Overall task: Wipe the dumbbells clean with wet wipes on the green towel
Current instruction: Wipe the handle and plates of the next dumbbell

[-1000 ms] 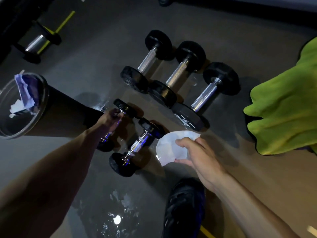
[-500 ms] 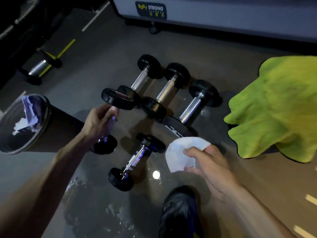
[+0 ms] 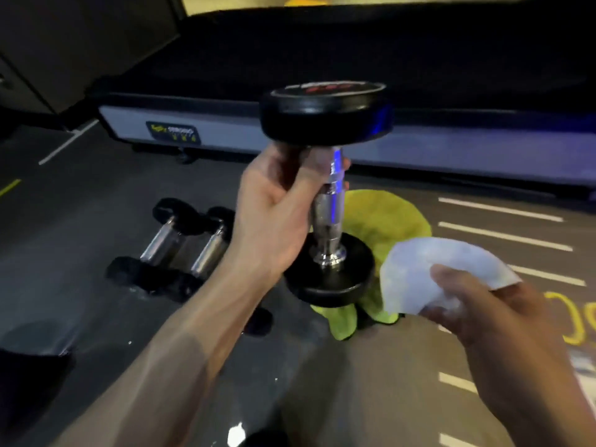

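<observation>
The floor (image 3: 80, 221) was a dark grey gym surface, glossy in patches, with white painted lines at the right and left and yellow markings at the far right edge. A low machine base (image 3: 225, 124) with a grey side panel and a small label ran across the back of the scene, with a dark deck above it. Lighting was dim, with a blue tint on reflective parts. The left hand (image 3: 277, 214) held one dumbbell (image 3: 325, 195) upright in the air, the fingers (image 3: 322, 162) clenched around the upper part of its chrome handle, just under the top head. Both heads were black discs; the top head showed a blurred red marking on its flat face, and the handle reflected blue light. The lower head hung in front of the green towel (image 3: 387, 214), which lay crumpled on the floor beyond it. The right hand (image 3: 483, 304) was raised at the right of the dumbbell, apart from it, the fingers grasping a crumpled white wet wipe (image 3: 429, 269). Two further dumbbells (image 3: 180, 246) with black heads and chrome handles lay side by side on the floor at the left.
</observation>
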A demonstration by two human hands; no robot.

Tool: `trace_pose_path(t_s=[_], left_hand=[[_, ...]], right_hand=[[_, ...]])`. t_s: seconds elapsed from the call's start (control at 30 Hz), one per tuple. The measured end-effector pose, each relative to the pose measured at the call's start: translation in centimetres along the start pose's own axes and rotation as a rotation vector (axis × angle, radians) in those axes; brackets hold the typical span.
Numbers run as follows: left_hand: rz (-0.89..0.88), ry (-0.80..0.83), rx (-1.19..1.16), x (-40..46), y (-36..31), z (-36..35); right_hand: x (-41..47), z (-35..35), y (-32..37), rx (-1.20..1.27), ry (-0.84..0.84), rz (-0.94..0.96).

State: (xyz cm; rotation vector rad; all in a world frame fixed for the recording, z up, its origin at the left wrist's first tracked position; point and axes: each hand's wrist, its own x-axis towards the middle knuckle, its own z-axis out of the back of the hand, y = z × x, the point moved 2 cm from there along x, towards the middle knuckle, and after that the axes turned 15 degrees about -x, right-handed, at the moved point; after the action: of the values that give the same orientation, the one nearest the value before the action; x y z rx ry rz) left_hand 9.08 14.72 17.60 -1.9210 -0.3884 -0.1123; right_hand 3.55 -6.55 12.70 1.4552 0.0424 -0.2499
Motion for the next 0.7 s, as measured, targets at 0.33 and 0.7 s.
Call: trace_pose_path(t_s=[0.33,0.7], left_hand=[[-0.006,0.056,0.048,2.6,5.6,-4.2],[-0.033,0.019,0.028,3.2,5.1,-2.5]], right_hand=[[3.1,3.2,0.7,-0.249,-0.275,0.158],[5.4,-3.7,-0.4,-0.444,0.193,0.324]])
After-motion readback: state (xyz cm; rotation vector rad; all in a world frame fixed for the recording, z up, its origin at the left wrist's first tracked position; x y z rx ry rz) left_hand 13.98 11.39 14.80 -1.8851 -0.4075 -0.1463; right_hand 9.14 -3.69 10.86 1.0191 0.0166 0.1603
